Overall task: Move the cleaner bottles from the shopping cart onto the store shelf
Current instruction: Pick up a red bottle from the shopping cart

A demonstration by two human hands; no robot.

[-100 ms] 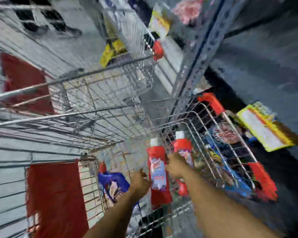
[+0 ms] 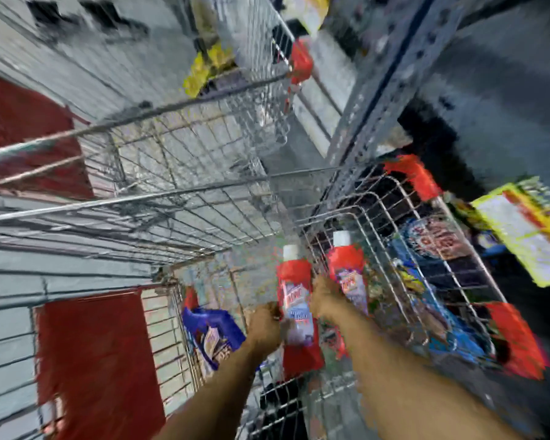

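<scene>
Two red bottles up over the cart: left hand gripping left bottle, right hand gripping right bottle, barely shifted, shelving next.

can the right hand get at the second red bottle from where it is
Probably yes. The right hand is already against the right red bottle, with nothing between them; the left hand grips the other red bottle. Blur hides whether its fingers have closed.

A shop: wire shopping carts stand beside a metal shelf upright with packaged goods.
</scene>
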